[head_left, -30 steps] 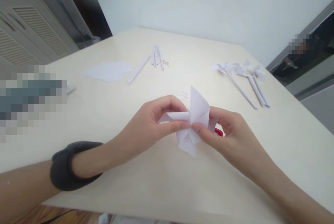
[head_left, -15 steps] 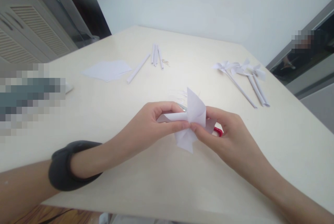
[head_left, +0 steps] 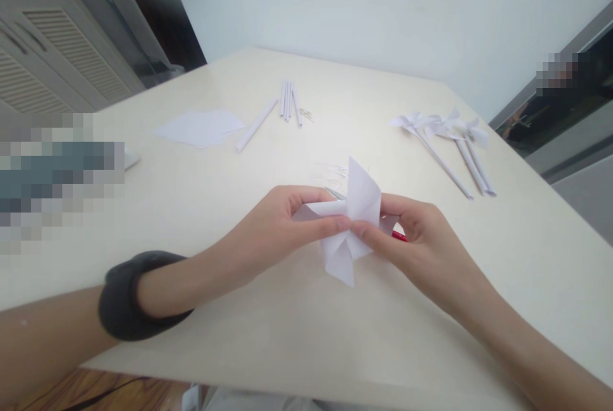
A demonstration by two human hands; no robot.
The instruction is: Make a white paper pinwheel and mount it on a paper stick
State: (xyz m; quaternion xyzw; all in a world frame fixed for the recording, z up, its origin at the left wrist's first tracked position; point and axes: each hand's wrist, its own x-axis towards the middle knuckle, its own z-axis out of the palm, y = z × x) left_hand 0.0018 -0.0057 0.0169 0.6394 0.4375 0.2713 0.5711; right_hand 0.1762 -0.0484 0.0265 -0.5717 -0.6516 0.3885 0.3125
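A white paper pinwheel [head_left: 363, 197] is held between my two hands above the table, its folded blades spread up and down. My left hand [head_left: 304, 216] pinches it from the left, thumb close to its centre. From the other side, my right hand [head_left: 407, 229] grips it, with the thumb also pressing near the centre. The two thumb tips almost meet, and what lies under them is hidden. Behind the pinwheel lie scissors [head_left: 398, 236] with a red handle, mostly covered; a metal blade tip shows past my left fingers.
Paper sheets [head_left: 201, 129] lie at the left, beside a thick rolled paper tube [head_left: 257, 125]. Several thin paper sticks [head_left: 286, 101] and small wire pieces [head_left: 305, 113] are at the back. Finished pinwheels on sticks [head_left: 443, 162] lie at right. Thin strands [head_left: 335, 171] lie behind my hands.
Both hands stay on the pinwheel. It has tilted slightly, so its lower blades show more, and the red scissors handle is more covered.
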